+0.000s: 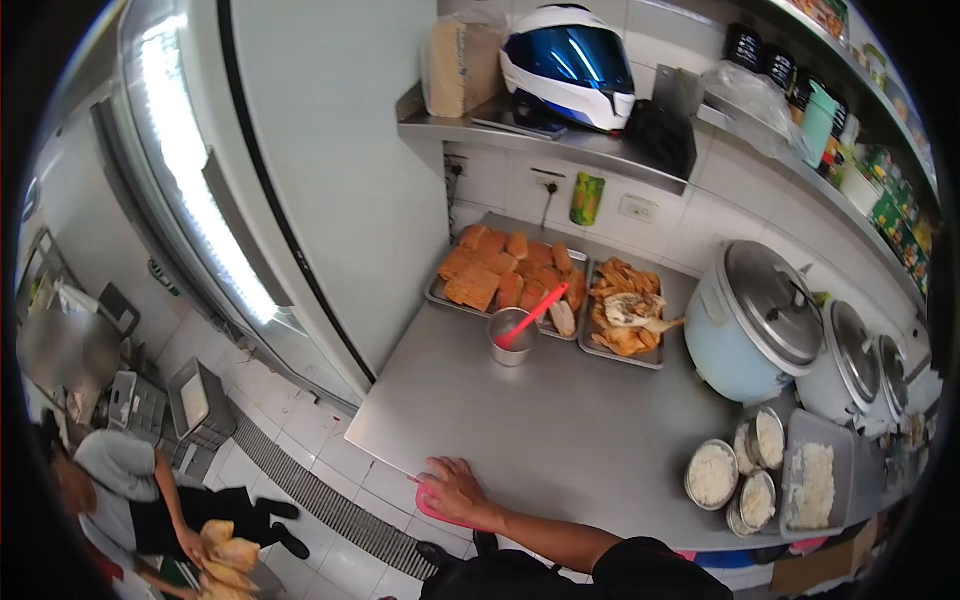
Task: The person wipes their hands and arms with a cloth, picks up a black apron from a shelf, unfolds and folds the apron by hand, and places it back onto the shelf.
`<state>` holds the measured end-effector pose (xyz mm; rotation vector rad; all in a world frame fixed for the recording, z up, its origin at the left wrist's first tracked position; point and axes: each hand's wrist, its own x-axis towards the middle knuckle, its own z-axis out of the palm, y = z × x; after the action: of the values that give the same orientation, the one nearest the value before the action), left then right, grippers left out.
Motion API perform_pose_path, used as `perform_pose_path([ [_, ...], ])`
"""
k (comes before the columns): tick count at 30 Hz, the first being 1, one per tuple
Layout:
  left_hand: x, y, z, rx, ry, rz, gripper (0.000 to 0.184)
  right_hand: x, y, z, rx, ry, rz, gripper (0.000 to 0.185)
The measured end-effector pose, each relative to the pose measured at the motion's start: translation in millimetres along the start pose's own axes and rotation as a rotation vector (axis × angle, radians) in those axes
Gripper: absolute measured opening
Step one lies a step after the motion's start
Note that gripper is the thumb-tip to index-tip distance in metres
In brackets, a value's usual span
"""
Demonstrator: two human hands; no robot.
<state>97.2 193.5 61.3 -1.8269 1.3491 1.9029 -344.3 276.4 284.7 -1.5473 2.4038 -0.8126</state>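
Note:
My right hand (457,492) reaches across from the right, at the near left edge of the steel table (590,430). Its fingers are bent over a flat pink thing (432,503), mostly covered by the hand, whose kind I cannot make out. My left hand is out of view. Farther back on the table stands a metal cup (513,346) with a red-handled utensil (537,312) leaning in it. Behind the cup, a tray holds browned slabs of meat (472,287). Cooked chicken pieces (628,305) lie in a second tray to its right.
Large rice cookers (740,330) line the right side, near bowls of rice (711,474) and a rice container (812,480). A helmet (570,65) sits on the wall shelf above. At lower left, a co-worker (130,500) handles raw-looking poultry (228,556). A tall cabinet (330,180) stands left.

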Motion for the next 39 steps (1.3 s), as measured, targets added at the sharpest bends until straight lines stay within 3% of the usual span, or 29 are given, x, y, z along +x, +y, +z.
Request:
perform_pose_path([
  [8, 62.2, 92.6, -8.3, 0.278, -0.093, 0.100, 0.032, -35.0, 36.9, 29.7, -0.119, 0.138, -0.026, 0.037],
  [13, 86.0, 143.3, 3.9, 0.332, -0.051, 0.115, 0.039, -35.2, 35.1, 31.7, -0.105, 0.159, 0.007, 0.036],
  [20, 72.0, 156.3, 32.3, 0.420, -0.085, 0.165, 0.035, -34.1, 40.0, 31.8, -0.102, 0.172, 0.003, 0.035],
  [22, 79.7, 147.3, 33.2, 0.459, -0.127, 0.183, 0.036, -23.1, 44.8, 16.1, 0.130, 0.125, 0.040, 0.034],
  [24, 77.0, 145.3, 32.8, 0.429, -0.151, 0.150, 0.037, 10.2, 74.9, -41.1, -0.026, 0.389, -0.041, 0.035],
  [25, 71.7, 144.4, 33.6, 0.420, -0.139, 0.145, 0.037, 33.0, 76.7, -112.5, -0.143, 0.536, -0.063, 0.037],
  [28, 79.2, 132.1, 33.9, 0.362, -0.117, 0.101, 0.034, 88.0, 82.8, -336.3, -0.237, 0.966, 0.162, 0.043],
  [29, 67.9, 135.9, 36.7, 0.322, -0.111, 0.105, 0.033, 108.0, 100.3, -391.5, -0.601, 1.199, 0.056, 0.043],
  [30, 47.2, 147.3, 42.8, 0.282, -0.105, 0.109, 0.032, 126.3, 128.3, -447.6, -0.791, 1.279, -0.007, 0.042],
  [31, 52.6, 149.2, 43.1, 0.314, -0.109, 0.103, 0.031, 137.6, 144.5, -490.4, -0.751, 1.238, 0.151, 0.041],
  [34, 25.8, 169.4, 60.7, 0.235, -0.064, 0.166, 0.029, 161.7, 187.8, -558.7, -0.727, 1.102, 0.568, 0.061],
  [36, 8.7, 183.7, 70.8, 0.212, -0.061, 0.212, 0.030, 173.7, 202.6, -569.6, -0.761, 0.970, 0.696, 0.065],
  [39, -13.8, 207.4, 81.5, 0.183, -0.063, 0.314, 0.033, 195.1, 240.3, -581.8, -0.743, 0.905, 0.852, 0.050],
])
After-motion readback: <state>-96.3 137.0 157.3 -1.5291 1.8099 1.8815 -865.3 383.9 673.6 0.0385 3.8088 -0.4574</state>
